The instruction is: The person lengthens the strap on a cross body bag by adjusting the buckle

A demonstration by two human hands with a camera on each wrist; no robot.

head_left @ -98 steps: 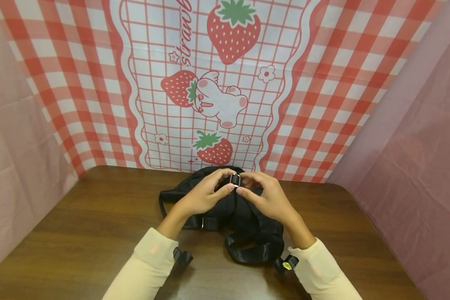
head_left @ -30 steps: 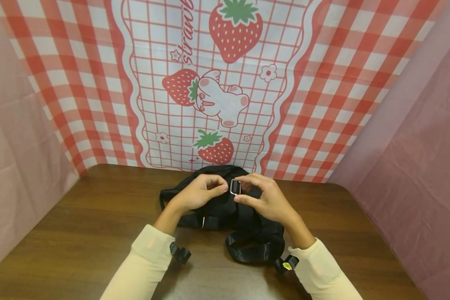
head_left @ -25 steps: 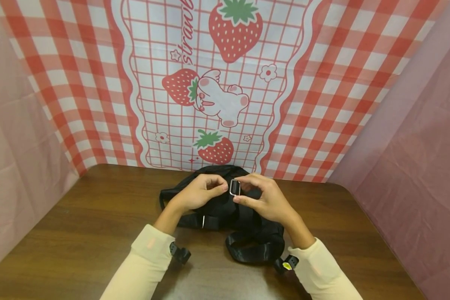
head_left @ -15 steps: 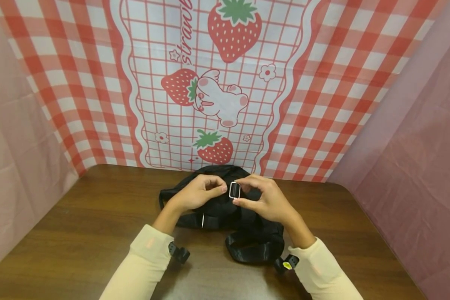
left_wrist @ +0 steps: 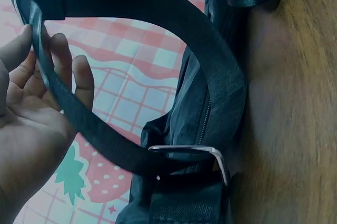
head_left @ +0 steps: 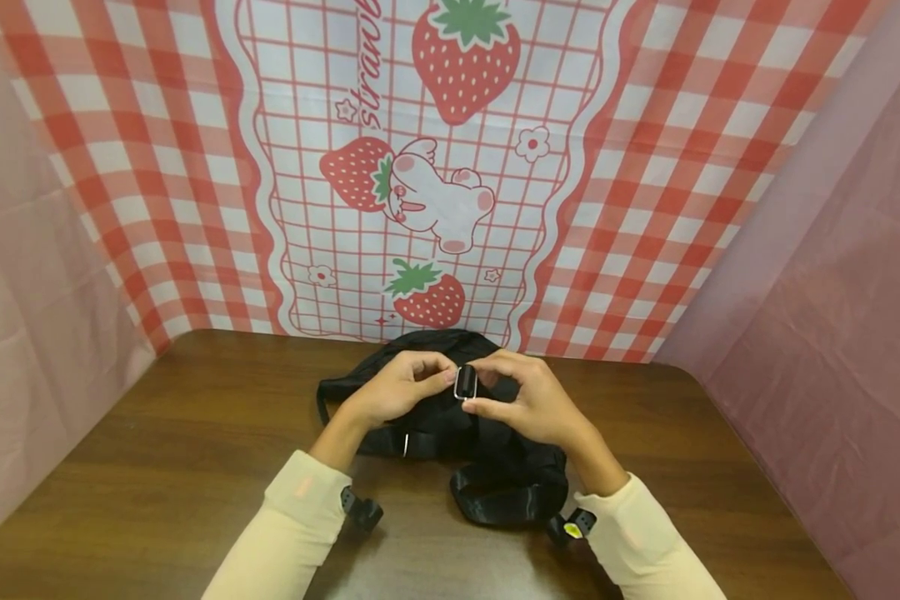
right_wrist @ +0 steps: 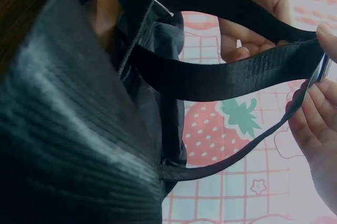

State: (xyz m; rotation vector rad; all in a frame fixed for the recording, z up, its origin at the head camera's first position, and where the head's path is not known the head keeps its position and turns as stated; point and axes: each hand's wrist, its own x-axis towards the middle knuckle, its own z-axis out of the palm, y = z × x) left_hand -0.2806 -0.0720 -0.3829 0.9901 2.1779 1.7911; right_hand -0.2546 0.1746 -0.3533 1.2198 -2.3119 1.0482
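Observation:
A black fabric bag (head_left: pixel 427 417) lies on the table under both hands, its webbing strap (left_wrist: pixel 158 0) raised in a loop. On the strap sits a silver-rimmed slide buckle (head_left: pixel 466 382) with black webbing through it. My right hand (head_left: pixel 536 396) grips the buckle's right side between thumb and fingers. From the left, my left hand (head_left: pixel 401 387) pinches the strap at the buckle's edge, thumb against fingertips. In the left wrist view the thumb presses the webbing just below the buckle. The bag's opening is partly hidden by the hands.
A second metal ring (left_wrist: pixel 216 155) joins the strap to the bag. Looped webbing (head_left: pixel 506 504) lies on the brown wooden table (head_left: pixel 157 467), near its front. Behind stands a red checked strawberry cloth (head_left: pixel 450 200); pink cloth (head_left: pixel 817 317) hangs at the sides.
Both hands were at the buckle; the left drew slightly away from it, then came back to its left edge. The buckle has shifted down and a little left in the right hand.

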